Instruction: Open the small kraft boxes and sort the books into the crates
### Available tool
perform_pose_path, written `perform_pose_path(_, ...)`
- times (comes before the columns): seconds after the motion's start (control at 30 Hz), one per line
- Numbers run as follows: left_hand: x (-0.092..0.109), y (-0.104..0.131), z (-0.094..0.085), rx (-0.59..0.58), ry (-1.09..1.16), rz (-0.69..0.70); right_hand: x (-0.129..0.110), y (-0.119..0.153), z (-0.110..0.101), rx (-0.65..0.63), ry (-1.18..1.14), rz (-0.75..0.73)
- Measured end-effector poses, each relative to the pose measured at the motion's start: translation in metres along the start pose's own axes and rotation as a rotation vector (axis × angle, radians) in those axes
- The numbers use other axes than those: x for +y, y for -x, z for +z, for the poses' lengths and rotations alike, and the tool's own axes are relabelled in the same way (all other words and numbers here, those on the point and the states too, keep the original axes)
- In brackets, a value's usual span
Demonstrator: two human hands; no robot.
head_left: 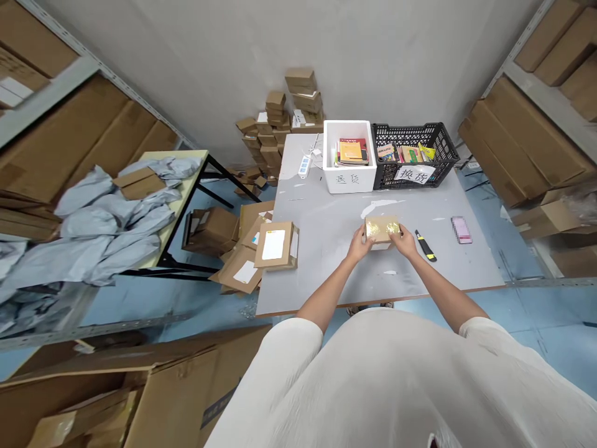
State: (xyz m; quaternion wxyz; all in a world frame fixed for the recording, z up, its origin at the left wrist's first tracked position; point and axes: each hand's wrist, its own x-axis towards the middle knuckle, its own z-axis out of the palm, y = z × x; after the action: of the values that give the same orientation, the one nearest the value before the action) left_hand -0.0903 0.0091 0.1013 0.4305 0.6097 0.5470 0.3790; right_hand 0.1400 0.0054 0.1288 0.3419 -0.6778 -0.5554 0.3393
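A small cardboard box, its top crossed by shiny clear tape, is held between my two hands over the grey table. My left hand grips its left end, fingers closed along the side. At the opposite end my right hand clasps the box with the thumb on top. A white patch shows on the side facing me. Just right of my right hand lies a black and yellow utility knife. The underside of the box is hidden.
On the grey table stand a white foam bin and a black crate, both holding books. A labelled carton overhangs the left edge. A phone lies right; a power strip sits at the back left.
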Motion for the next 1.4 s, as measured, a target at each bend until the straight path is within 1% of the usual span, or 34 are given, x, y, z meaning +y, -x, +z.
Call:
perform_pose_path(0.07,0.006,0.006,-0.007,0.058,-0.189,0.063,-0.001,0.001,0.007,0.019,-0.052,-0.004)
perform_pose_path(0.1,0.010,0.009,-0.010,0.067,-0.280,0.092,-0.002,0.000,0.012,0.029,-0.089,-0.005)
perform_pose_path(0.17,0.019,0.015,-0.015,0.038,-0.411,0.133,-0.005,-0.002,0.022,0.032,-0.180,-0.003)
perform_pose_path(0.2,0.023,0.017,-0.016,0.029,-0.450,0.132,-0.007,-0.004,0.028,0.018,-0.224,-0.007)
perform_pose_path(0.27,0.028,0.019,-0.018,0.054,-0.483,0.079,-0.011,-0.007,0.039,-0.041,-0.291,-0.029)
perform_pose_path(0.33,0.027,0.019,-0.022,0.124,-0.470,-0.026,-0.014,-0.010,0.049,-0.134,-0.322,-0.050)
perform_pose_path(0.4,0.019,0.018,-0.031,0.185,-0.418,-0.135,-0.014,-0.010,0.057,-0.214,-0.308,-0.064)
perform_pose_path(0.43,0.013,0.017,-0.037,0.207,-0.378,-0.180,-0.013,-0.008,0.061,-0.226,-0.280,-0.065)
perform_pose_path(0.5,-0.001,0.018,-0.052,0.237,-0.275,-0.243,-0.008,-0.004,0.067,-0.184,-0.181,-0.042)
perform_pose_path(0.57,-0.016,0.020,-0.067,0.275,-0.168,-0.273,-0.001,0.001,0.070,-0.126,-0.080,0.019)
perform_pose_path(0.6,-0.023,0.022,-0.074,0.282,-0.125,-0.285,0.003,0.004,0.071,-0.121,-0.055,0.056)
perform_pose_path(0.67,-0.034,0.026,-0.082,0.269,-0.070,-0.308,0.008,0.008,0.073,-0.156,-0.063,0.105)
perform_pose_path(0.73,-0.041,0.030,-0.084,0.235,-0.046,-0.344,0.012,0.010,0.072,-0.189,-0.106,0.114)
perform_pose_path(0.83,-0.046,0.033,-0.073,0.165,-0.032,-0.419,0.014,0.011,0.064,-0.158,-0.127,0.109)
perform_pose_path(0.93,-0.049,0.033,-0.052,0.107,-0.027,-0.472,0.021,0.010,0.048,-0.098,-0.098,0.136)
perform_pose_path(1.03,-0.051,0.031,-0.032,0.106,-0.011,-0.462,0.034,0.006,0.029,-0.070,-0.079,0.166)
perform_pose_path(1.1,-0.053,0.031,-0.023,0.126,0.010,-0.445,0.046,0.003,0.017,-0.062,-0.074,0.180)
perform_pose_path(1.17,-0.054,0.031,-0.019,0.135,0.029,-0.425,0.060,-0.002,0.006,-0.046,-0.054,0.197)
perform_pose_path(1.23,-0.056,0.032,-0.019,0.133,0.040,-0.408,0.075,-0.008,-0.006,-0.029,-0.010,0.221)
perform_pose_path(1.4,-0.059,0.031,-0.024,0.146,0.055,-0.425,0.115,-0.022,-0.040,-0.018,0.209,0.275)
